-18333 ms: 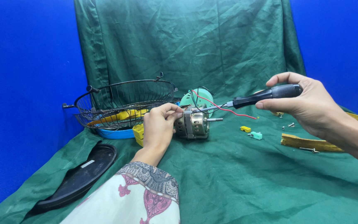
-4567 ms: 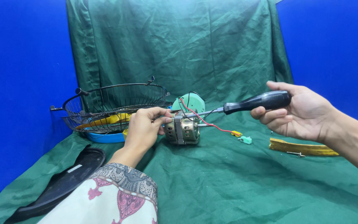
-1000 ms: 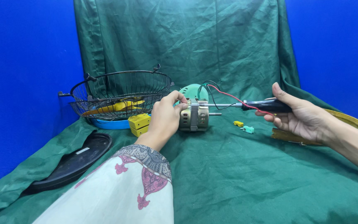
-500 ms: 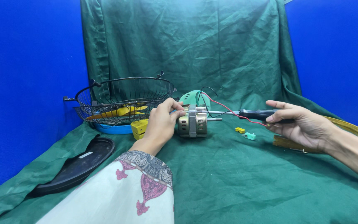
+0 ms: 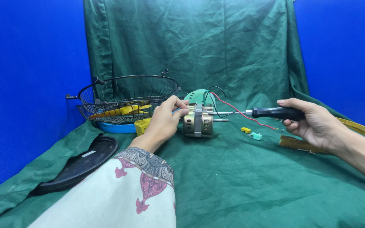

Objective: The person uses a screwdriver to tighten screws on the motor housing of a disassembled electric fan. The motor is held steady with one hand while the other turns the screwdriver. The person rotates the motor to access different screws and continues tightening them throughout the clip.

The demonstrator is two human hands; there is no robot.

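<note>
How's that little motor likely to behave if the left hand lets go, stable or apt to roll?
The motor looks like a metal body lying on its side, so probably heavy for its size and stiff. Its rounded shape may roll a little, though the soft green cloth should damp that. The left hand steadies it; the red wire looks floppy.

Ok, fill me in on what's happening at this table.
A person's left hand steadies a small electric motor on the green cloth. The right hand holds a black-handled screwdriver level, its tip pointed at the motor's side. A wire basket stands behind the left hand, and a black oval cover lies to its left.
</note>
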